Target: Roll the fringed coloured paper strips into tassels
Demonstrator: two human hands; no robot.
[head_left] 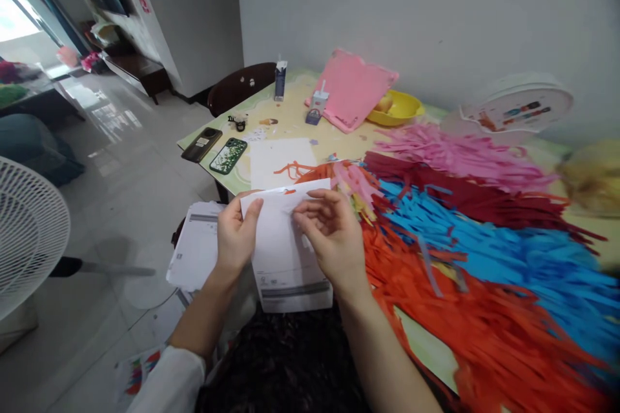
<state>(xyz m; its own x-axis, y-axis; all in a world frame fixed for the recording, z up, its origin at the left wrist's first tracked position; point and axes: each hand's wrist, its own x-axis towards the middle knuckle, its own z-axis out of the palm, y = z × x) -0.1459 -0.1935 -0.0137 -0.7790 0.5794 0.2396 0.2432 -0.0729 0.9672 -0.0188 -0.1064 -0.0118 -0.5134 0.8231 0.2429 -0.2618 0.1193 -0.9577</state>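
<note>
My left hand [237,232] grips a white printed card [285,245] by its upper left edge, thumb on the face and fingers behind. The card hangs upright in front of me, with grey print along its bottom and a small orange bit near its top edge. Over the card's right side, my right hand [334,232] has its thumb and fingertips pinched together; what they hold, if anything, is too small to make out. Just beyond the card lie a white sheet [274,158] and orange fabric strips [310,173] on the table.
Orange-red strips [445,310], blue strips [484,251], dark red strips [460,197] and pink strips [465,155] cover the table's right. Two phones, one green-cased [228,156], lie at the left corner. A stack of white cards [196,248] sits left, near a fan [29,232].
</note>
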